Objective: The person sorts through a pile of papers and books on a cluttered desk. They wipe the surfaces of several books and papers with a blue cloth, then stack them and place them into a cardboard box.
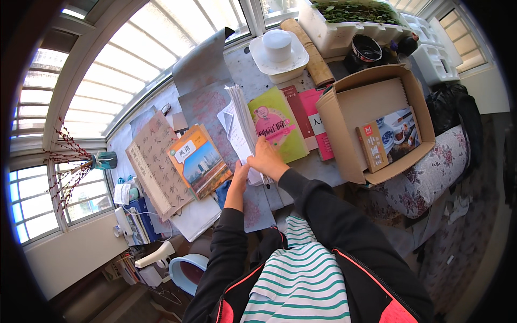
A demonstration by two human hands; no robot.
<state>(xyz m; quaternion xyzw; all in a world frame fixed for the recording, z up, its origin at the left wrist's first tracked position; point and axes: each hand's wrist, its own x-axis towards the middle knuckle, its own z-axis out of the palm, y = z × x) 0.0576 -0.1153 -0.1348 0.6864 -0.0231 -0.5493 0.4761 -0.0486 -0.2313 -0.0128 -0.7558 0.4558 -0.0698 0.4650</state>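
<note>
A thick sheaf of white papers (243, 129) stands on edge on the table between my hands, its pages fanned slightly and one corner folded. My left hand (239, 177) grips its near end from the left. From the right, my right hand (267, 158) holds the same sheaf, fingers along its side. Just right of the sheaf lies a lime-green book (278, 121) with a pink design. To the left, an orange-and-blue textbook (202, 161) rests over a large tan calligraphy book (155, 157).
An open cardboard box (347, 133) holding a printed brown box (373, 147) stands at right. Dark red (298, 109) and pink books (319, 121) lie beside it. Behind are a white lidded container (278, 60), a cardboard tube (309, 52) and a foam planter (343, 32). A blue basin (177, 266) sits below left.
</note>
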